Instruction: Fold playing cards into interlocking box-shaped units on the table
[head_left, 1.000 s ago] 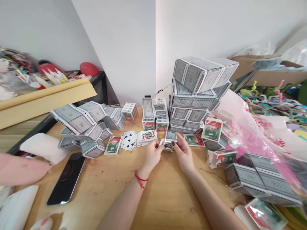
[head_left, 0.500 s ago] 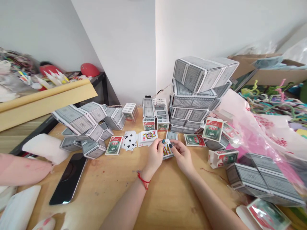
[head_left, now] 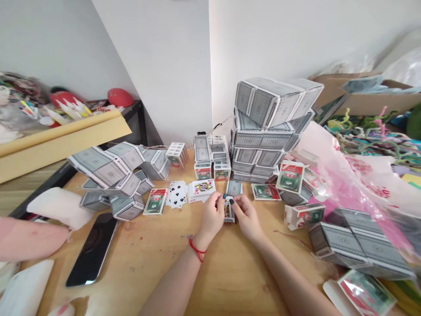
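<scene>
Between both hands is a face-up playing card point(head_left: 229, 211) with a picture on it, held above the wooden table. My left hand point(head_left: 213, 214) pinches its left side, thumb on top. My right hand point(head_left: 246, 214) grips the upper right part with thumb and fingers. The fingers cover the card's upper edge. Just beyond them lies a face-down card point(head_left: 234, 188) with a grey back. Left of my hands are a stack of face-up cards point(head_left: 201, 188) with a red-suited picture card on top, and a spread of spade cards point(head_left: 177, 194).
Behind stands a tall stack of grey card-built blocks point(head_left: 263, 136); a similar folded structure point(head_left: 115, 166) is at left. Green and red card boxes point(head_left: 156, 202) lie around. A black phone point(head_left: 93, 250) rests at left. Pink plastic point(head_left: 332, 153) and more card blocks point(head_left: 358, 243) fill the right side.
The card between my hands has tipped and its face shows narrower, with the thumbs closer together. Both hands stay in nearly the same place; the view has shifted slightly.
</scene>
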Demonstrator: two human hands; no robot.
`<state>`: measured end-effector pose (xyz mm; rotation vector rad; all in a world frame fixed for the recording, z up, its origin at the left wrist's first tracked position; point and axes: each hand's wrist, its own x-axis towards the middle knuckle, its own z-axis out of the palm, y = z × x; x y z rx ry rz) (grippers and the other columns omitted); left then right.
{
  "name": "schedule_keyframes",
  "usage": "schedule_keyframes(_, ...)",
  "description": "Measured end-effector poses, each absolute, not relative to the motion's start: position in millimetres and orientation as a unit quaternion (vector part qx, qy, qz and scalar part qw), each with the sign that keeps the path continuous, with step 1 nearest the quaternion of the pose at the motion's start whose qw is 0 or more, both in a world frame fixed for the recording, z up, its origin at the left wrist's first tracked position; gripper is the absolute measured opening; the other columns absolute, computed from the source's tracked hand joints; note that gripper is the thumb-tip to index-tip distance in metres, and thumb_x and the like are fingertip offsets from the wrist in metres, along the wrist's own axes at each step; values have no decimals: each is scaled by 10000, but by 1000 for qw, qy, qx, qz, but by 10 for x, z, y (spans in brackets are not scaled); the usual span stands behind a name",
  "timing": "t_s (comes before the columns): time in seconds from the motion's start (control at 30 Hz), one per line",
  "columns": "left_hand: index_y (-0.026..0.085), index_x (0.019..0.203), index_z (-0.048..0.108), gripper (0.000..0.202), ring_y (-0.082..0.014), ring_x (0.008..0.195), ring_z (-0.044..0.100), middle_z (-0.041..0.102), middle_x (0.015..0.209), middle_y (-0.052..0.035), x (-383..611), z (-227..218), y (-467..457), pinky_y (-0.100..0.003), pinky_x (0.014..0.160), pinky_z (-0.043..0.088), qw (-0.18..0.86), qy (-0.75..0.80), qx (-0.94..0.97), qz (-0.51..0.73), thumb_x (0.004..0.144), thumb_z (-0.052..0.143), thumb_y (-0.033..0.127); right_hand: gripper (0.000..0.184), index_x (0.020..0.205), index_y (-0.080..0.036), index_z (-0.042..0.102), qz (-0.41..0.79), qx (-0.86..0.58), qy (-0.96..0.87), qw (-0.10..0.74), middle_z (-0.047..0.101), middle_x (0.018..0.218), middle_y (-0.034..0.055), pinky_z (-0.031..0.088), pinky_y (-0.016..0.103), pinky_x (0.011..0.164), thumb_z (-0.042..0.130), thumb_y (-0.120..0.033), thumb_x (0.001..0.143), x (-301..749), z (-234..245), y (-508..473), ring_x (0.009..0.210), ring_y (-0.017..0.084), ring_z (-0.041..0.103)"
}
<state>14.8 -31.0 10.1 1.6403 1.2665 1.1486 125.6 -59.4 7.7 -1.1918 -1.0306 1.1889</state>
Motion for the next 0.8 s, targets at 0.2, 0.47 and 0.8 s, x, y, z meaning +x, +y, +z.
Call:
schedule_keyframes(0.2,172,746,505,206,-115,580,467,507,637,4,154,114,-312,-224,552,356,408,501,615,452,832,403,330,263,861,-242,375,577,-486,-416,508,493,565,-78,275,182,225,403,-500,818,1152,162,-659,252,66,402)
schedule_keyframes(0.47,158,841,535,305,-131,639,521,565,734,-40,147,105,-308,-230,567,398,458,502,529,508,852,339,391,286,901,-245,316,603,-479,-381,512,486,521,-102,306,154,216,399,-505,815,1097,172,-662,263,78,458)
schedule_keyframes(0.8,180,704,473,258,-135,616,452,492,663,-21,159,122,-373,-238,566,364,456,479,577,479,842,375,374,222,899,-252,335,552,-502,-364,557,413,428,-127,222,146,217,417,-442,818,1130,173,-637,222,54,345)
